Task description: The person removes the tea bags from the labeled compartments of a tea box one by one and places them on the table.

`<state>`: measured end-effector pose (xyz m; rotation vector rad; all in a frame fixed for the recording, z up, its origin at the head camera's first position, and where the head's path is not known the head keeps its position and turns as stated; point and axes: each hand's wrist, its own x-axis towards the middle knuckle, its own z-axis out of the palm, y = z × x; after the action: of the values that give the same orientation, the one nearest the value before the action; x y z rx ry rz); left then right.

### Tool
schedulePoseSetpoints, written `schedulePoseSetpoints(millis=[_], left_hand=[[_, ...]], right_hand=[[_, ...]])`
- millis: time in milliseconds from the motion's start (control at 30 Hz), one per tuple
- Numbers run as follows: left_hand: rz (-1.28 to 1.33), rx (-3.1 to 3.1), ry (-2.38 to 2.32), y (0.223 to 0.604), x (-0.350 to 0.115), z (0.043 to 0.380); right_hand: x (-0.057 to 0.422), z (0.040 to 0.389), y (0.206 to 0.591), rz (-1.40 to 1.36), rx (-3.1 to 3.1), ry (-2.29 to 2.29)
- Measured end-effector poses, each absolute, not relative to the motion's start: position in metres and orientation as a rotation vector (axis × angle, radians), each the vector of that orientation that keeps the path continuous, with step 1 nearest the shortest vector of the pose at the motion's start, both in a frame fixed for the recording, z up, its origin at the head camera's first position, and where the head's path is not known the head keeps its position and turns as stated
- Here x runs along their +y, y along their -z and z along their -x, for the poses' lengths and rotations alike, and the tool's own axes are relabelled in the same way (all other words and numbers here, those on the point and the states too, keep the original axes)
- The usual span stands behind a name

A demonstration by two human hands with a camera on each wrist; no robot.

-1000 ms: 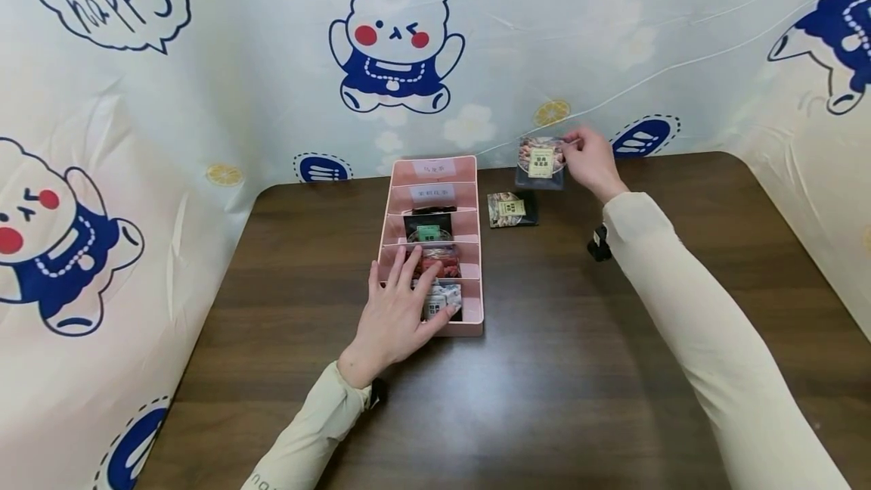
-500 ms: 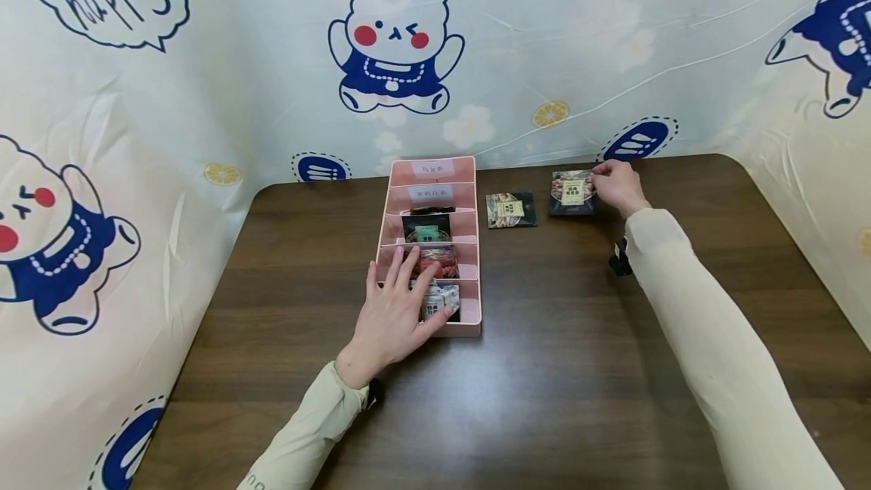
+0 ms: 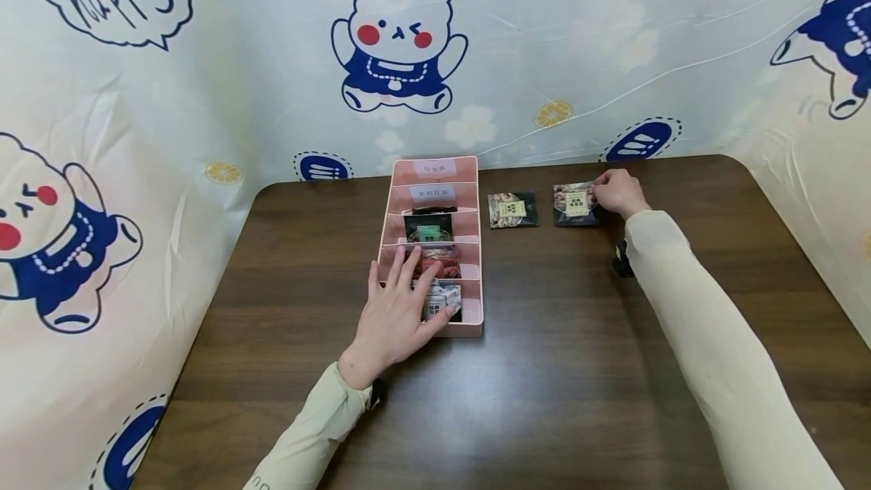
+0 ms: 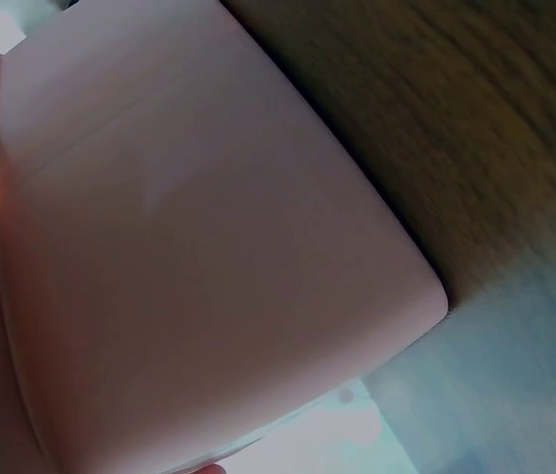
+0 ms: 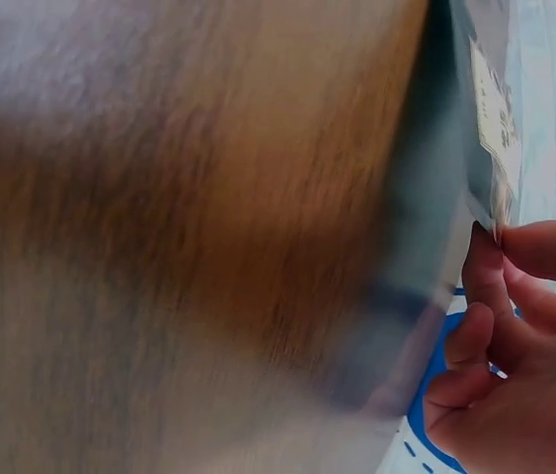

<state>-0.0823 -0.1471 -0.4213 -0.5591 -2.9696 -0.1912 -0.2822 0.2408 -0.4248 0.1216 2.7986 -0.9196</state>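
Note:
My right hand pinches the right edge of a dark tea bag sachet with a pale yellow label. In the right wrist view, thumb and finger hold a corner of that sachet, close over the wood. To its left lies a similar sachet, flat on the table. My left hand spreads its fingers across the front compartments of a pink divided box. Beneath them show a red sachet and white-grey sachets, partly hidden. The box's wall fills the left wrist view.
A black sachet with a green label stands in the box's middle compartment. Paper labels mark the two rear compartments. Behind the dark wooden table hangs a printed cloth.
My right hand has moved the sachet right and down, from above the table's back edge to the tabletop beside the other sachet. The left hand has stayed on the box.

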Motion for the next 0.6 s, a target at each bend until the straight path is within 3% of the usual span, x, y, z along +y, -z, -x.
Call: schedulePoseSetpoints(millis=[600], left_hand=[[0.555, -2.954, 0.193, 0.4218, -0.1485, 0.0824]], right_hand=[[0.2369, 0.2806, 0.4217, -0.160, 2.808, 0.791]])
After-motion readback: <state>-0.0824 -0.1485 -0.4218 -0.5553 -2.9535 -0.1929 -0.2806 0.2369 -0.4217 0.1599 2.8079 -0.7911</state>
